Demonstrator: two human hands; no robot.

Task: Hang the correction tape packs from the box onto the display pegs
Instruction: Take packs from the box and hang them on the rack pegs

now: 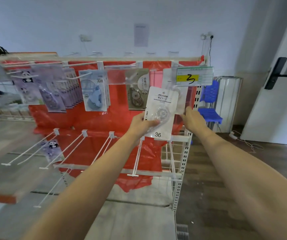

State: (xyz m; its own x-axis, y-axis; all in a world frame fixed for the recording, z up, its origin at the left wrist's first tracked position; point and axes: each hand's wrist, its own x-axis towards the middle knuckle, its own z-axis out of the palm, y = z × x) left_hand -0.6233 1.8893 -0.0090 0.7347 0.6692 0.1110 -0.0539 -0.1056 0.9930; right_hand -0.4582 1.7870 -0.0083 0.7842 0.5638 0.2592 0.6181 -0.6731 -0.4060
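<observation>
The left hand (pixel 142 122) is pinching a white tape pack (pixel 161 111); the right hand (pixel 192 118) is touching another behind it. Missing the peg (pixel 169 79), the pack might be falling.

Shop-style display set up in a plain room, likely a mock store. White metal display rack (pixel 180 172) with rows of long pegs (pixel 103 149), red sheeting (pixel 91 122) behind. Carded stationery packs (pixel 95 90) hang in rows. Clear price-tag holder (pixel 194 76) with handwritten "3". Bare white wall (pixel 104 23), wood-look floor (pixel 208 170), stacked blue stools (pixel 210 104).
</observation>
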